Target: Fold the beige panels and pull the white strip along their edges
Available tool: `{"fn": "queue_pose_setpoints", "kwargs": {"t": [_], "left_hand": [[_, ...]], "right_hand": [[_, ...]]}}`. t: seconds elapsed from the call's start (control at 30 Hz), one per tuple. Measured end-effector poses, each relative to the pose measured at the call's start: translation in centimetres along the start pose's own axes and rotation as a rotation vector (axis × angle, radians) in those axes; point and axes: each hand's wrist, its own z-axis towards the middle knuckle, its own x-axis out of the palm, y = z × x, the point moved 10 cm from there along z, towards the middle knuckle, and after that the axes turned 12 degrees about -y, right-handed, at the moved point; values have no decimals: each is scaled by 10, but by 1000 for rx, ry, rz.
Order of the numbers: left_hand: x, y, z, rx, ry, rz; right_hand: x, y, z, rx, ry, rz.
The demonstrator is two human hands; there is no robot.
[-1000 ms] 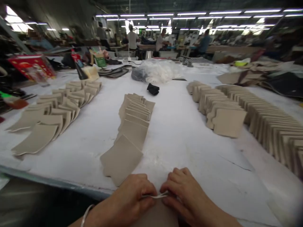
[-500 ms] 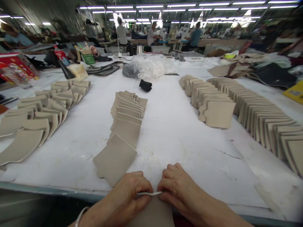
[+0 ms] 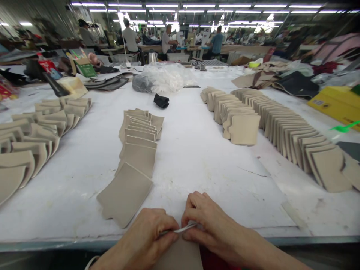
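Note:
Between my two hands a beige leather-like panel [image 3: 180, 253] hangs at the table's front edge, its pale upper edge bent. My left hand [image 3: 150, 234] pinches that edge between thumb and fingers on one side. On the other side my right hand [image 3: 206, 221] grips the same edge, thumb underneath. Just beyond my left hand lies a flat beige panel [image 3: 126, 195], the nearest of an overlapping row of panels [image 3: 140, 140] running away from me. The panel's lower part drops out of view.
Curved beige pieces [image 3: 42, 146] overlap at the left. Two rows of panels stand at the right, one shorter [image 3: 243, 129], one longer [image 3: 292, 135]. Farther back are a black scrap [image 3: 161, 101], a clear plastic bag [image 3: 165, 78] and a yellow box [image 3: 334, 105]. People work at machines behind.
The view has swung to the right, so things on the table sit farther left. My hands still hold the panel; its edge now bends upward near my right fingers.

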Motion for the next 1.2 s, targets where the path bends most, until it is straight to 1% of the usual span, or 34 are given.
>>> {"fn": "queue_pose_setpoints", "kwargs": {"t": [0.1, 0.27, 0.43, 0.53, 0.63, 0.73, 0.8, 0.9, 0.97, 1.03, 1.1, 1.2], "left_hand": [[0, 0, 0, 14, -12, -32], [1, 2, 0, 30, -51, -59], [3, 6, -2, 32, -74, -88], [6, 7, 0, 16, -39, -35], [15, 6, 3, 2, 41, 93], [21, 3, 6, 4, 70, 167], [22, 4, 8, -17, 64, 137], [21, 6, 9, -49, 41, 68], [19, 7, 9, -54, 18, 51], [19, 8, 8, -63, 6, 37], [19, 9, 8, -80, 3, 27], [18, 11, 7, -99, -16, 39]], "right_hand": [[0, -6, -2, 28, -6, 69], [4, -24, -3, 148, -15, 193], [4, -33, -6, 204, -42, 287], [5, -32, -8, 178, -59, 313], [7, -26, -7, 88, -68, 251], [7, -23, -7, 38, -96, 221], [6, -26, -9, 67, -103, 265], [7, -35, -13, 169, -95, 340], [8, -42, -16, 237, -99, 346], [10, -46, -17, 275, -105, 328], [13, -46, -17, 273, -100, 312], [17, -40, -17, 206, -89, 283]]}}
